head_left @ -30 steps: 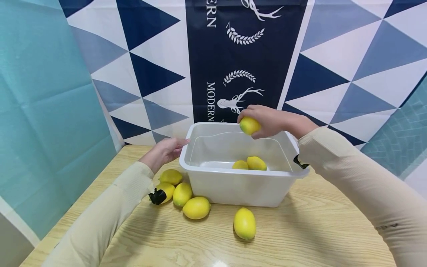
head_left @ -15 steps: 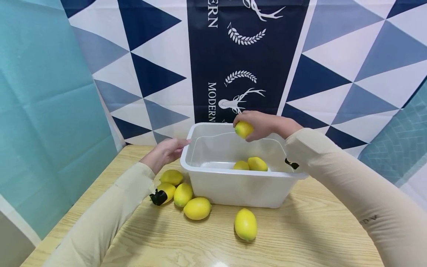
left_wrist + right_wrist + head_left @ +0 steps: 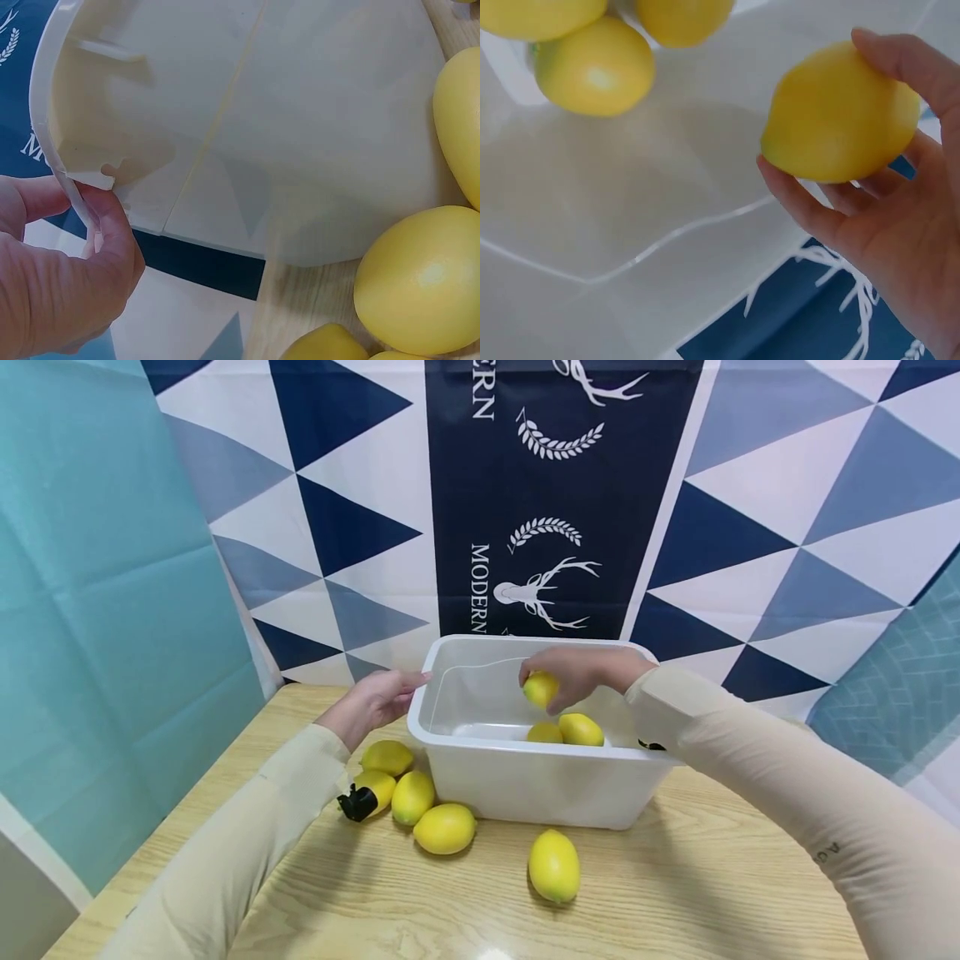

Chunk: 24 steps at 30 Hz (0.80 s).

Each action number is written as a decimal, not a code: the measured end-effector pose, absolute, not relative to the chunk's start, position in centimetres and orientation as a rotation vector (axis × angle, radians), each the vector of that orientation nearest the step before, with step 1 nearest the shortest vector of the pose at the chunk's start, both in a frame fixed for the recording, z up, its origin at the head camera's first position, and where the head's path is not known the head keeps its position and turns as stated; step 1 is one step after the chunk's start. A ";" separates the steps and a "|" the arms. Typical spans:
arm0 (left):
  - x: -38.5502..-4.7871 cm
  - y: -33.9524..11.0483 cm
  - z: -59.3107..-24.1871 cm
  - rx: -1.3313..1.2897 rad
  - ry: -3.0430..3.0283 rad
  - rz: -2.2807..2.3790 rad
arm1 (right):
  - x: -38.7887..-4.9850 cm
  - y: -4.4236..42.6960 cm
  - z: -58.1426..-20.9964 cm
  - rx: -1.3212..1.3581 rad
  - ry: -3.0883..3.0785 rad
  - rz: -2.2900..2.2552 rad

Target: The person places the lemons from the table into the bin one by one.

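Note:
A white plastic bin (image 3: 525, 785) stands on the wooden table with lemons (image 3: 581, 729) inside; the right wrist view shows three lemons (image 3: 596, 67) there. My right hand (image 3: 572, 675) grips a lemon (image 3: 540, 689) just inside the bin's opening, above the others. In the right wrist view thumb and fingers of the hand (image 3: 900, 225) curl round that lemon (image 3: 840, 112). My left hand (image 3: 375, 700) pinches the bin's left rim; the left wrist view shows the hand (image 3: 75, 277) with thumb and fingers on either side of the rim (image 3: 45, 112).
Several lemons (image 3: 445, 828) lie on the table (image 3: 420, 910) by the bin's left front corner, one partly behind a black piece on the left sleeve. A single lemon (image 3: 554, 866) lies in front of the bin. A patterned cloth (image 3: 360, 443) hangs behind.
My right hand has moved left and down with its lemon, from above the bin's back rim to inside the opening. The left hand keeps its hold on the rim.

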State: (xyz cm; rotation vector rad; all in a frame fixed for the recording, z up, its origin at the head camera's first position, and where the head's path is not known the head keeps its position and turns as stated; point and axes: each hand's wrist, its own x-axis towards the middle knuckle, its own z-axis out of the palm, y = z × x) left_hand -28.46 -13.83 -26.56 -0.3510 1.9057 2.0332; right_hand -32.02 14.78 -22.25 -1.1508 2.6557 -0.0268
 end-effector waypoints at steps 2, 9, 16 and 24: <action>-28.5 -13.9 -26.5 -0.359 1.899 2.041 | -32.1 14.6 -22.7 -1.127 2.583 0.008; -28.6 -13.8 -26.5 -0.361 1.877 2.061 | -32.4 14.2 -24.0 -0.988 2.402 0.080; -28.6 -13.6 -26.5 -0.338 1.902 2.032 | -32.6 14.5 -24.8 -0.963 2.406 0.045; -28.7 -13.8 -26.3 -0.353 1.891 2.035 | -32.3 15.0 -22.5 -0.910 2.507 0.082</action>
